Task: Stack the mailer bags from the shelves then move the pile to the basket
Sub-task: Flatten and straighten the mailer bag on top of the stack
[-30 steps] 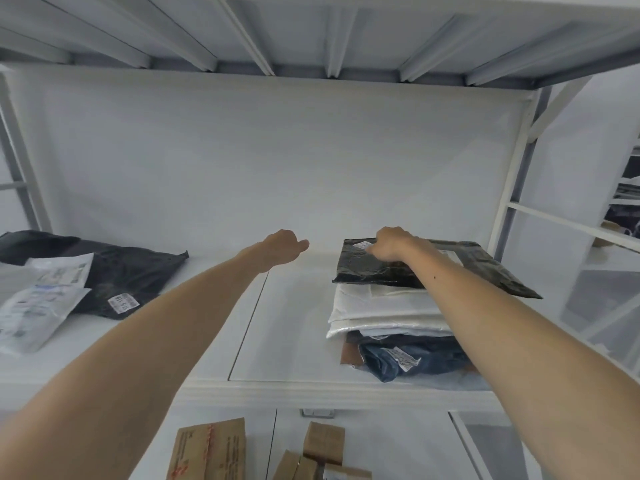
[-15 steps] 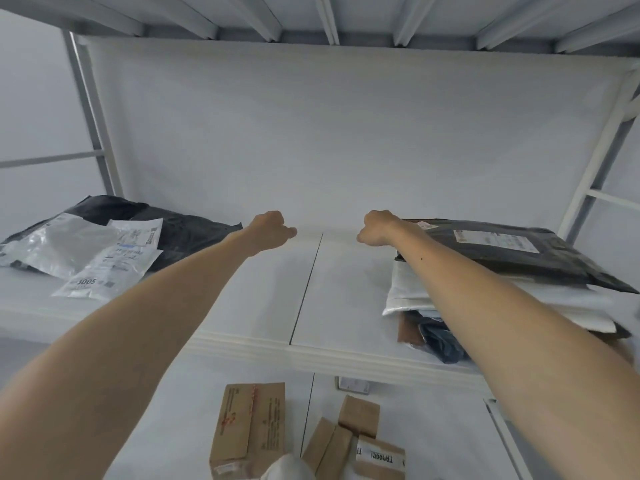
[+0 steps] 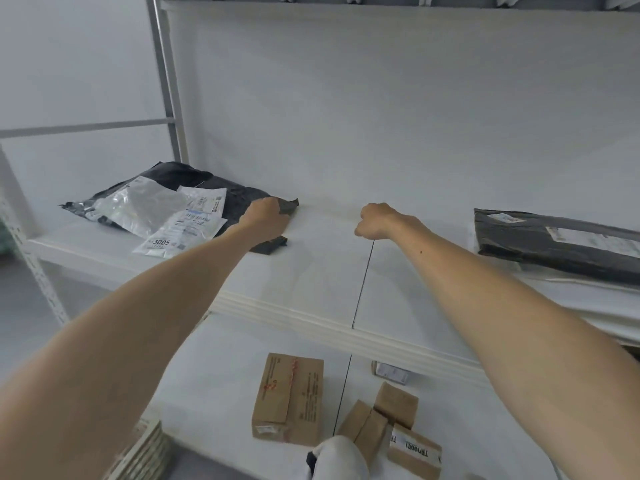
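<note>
Black film mailer bag (image 3: 225,188) lies at the left end of the shelf (image 3: 311,271), with pale labelled pouches (image 3: 183,226) loose on top. The left hand (image 3: 265,220) sits curled over its right edge, though I cannot tell whether the fingers pinch it, and the right hand (image 3: 375,221) hangs fisted and empty over mid-shelf. Judged light, limp and slick: lift from under that edge, kept flat, or the pouches may slide off; the pile (image 3: 554,244) sits at the right end.
</note>
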